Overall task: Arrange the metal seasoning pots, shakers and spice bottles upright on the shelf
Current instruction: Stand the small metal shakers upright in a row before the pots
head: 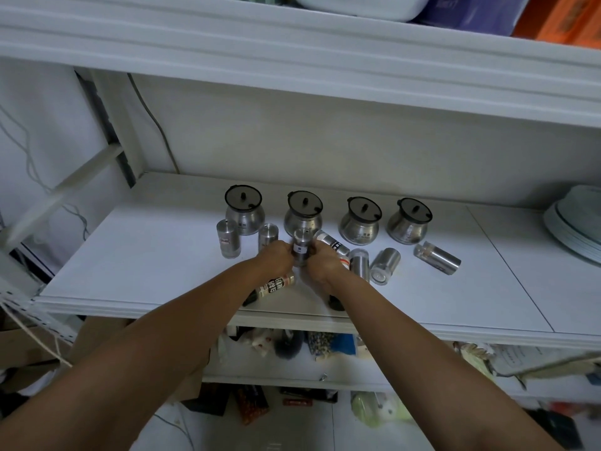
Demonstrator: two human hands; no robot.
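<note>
Several metal seasoning pots with dark lids stand upright in a row at the back of the white shelf (136, 262), from the leftmost pot (244, 211) to the rightmost pot (410, 221). Two metal shakers (228, 239) (268, 236) stand upright on the left. My left hand (276, 258) and my right hand (320, 263) together grip an upright metal shaker (301, 244). Three shakers lie on their sides to the right (359, 263) (385, 266) (437, 257). A labelled spice bottle (274, 286) lies under my left wrist, another (331, 242) behind my right hand.
A stack of plates (575, 226) sits at the shelf's right end. An upper shelf board (292, 66) overhangs the work area. Lower shelves hold mixed packets and boxes (328, 345). A dark object (336, 302) rests at the shelf's front edge under my right forearm.
</note>
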